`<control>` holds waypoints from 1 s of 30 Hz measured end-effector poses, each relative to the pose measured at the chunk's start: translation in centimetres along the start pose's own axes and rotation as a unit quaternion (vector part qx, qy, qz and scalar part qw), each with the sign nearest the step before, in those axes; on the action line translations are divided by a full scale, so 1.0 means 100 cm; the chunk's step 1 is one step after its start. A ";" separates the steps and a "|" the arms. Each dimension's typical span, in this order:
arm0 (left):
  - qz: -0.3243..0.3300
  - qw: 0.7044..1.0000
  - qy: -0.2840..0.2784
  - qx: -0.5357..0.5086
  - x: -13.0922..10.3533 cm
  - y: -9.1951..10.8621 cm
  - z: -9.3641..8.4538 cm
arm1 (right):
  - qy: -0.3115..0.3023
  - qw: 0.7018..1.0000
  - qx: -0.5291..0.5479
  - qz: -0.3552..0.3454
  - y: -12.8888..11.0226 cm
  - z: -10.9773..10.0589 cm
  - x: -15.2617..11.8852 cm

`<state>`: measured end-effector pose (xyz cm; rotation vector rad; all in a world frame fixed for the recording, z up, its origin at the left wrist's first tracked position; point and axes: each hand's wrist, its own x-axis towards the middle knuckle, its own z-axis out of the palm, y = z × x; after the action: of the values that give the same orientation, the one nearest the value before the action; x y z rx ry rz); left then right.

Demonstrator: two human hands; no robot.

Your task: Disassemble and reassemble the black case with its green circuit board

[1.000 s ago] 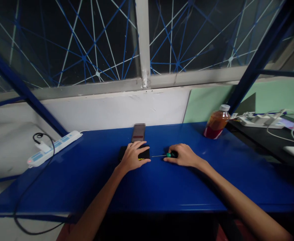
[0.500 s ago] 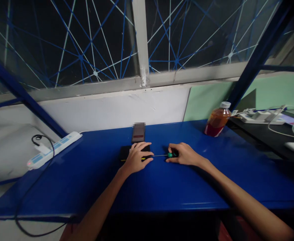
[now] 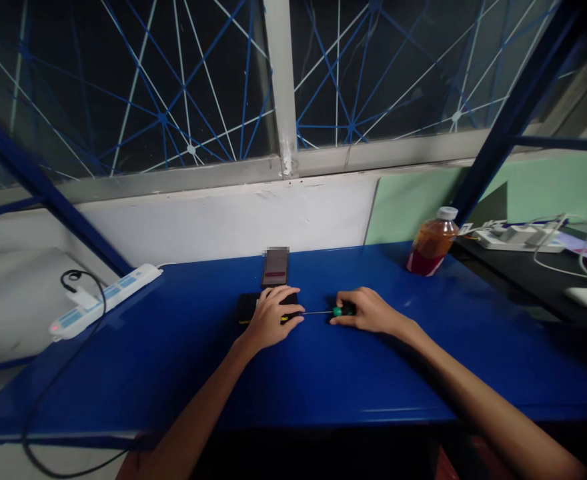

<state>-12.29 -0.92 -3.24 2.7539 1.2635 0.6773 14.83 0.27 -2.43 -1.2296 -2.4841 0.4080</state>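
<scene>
A flat black box (image 3: 248, 308) with a yellow strip along its front edge lies on the blue table. My left hand (image 3: 272, 314) rests over its right part, fingers across the top and thumb at the front side, holding it. In my right hand (image 3: 368, 311) is a screwdriver (image 3: 338, 311) with a green and black handle, pinched between thumb and fingers. Its thin shaft points left, level with the table, and the tip ends by my left fingertips at the box's right side. What the tip touches is hidden.
A phone (image 3: 275, 268) stands behind the box. On the left lies a white power strip (image 3: 108, 300) with a black cable (image 3: 68, 373) hanging over the edge. A bottle (image 3: 431, 243) of reddish drink stands back right, near a black side table (image 3: 518, 267) with cables.
The whole view has shifted very slightly. Both hands, the box and the screwdriver keep the same places relative to each other.
</scene>
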 end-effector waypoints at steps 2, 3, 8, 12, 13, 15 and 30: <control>-0.001 1.000 -0.001 -0.004 0.000 -0.001 0.000 | -0.008 1.000 -0.002 0.005 -0.002 0.000 -0.001; -0.002 1.000 -0.001 -0.006 0.001 -0.001 0.001 | -0.005 1.000 -0.003 0.004 -0.004 -0.001 -0.001; -0.002 1.000 -0.002 -0.010 0.000 -0.002 0.002 | 0.022 1.000 0.000 -0.022 -0.007 -0.005 -0.001; 0.000 1.000 0.000 -0.010 0.000 -0.002 0.001 | 0.031 0.999 0.000 -0.035 -0.003 -0.006 -0.001; 0.000 1.000 0.000 -0.010 0.000 -0.002 0.001 | 0.032 0.999 0.001 -0.035 -0.002 -0.006 -0.001; 0.000 1.000 0.000 -0.012 0.000 0.000 0.000 | 0.035 0.999 0.003 -0.033 0.000 -0.005 -0.001; -0.020 0.999 0.034 -0.028 0.001 0.000 0.003 | 0.022 0.999 -0.025 0.002 0.000 -0.004 -0.001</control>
<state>-12.08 -0.76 -3.51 2.6758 1.2880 0.7972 15.05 0.24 -2.06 -1.2507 -2.4694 0.3187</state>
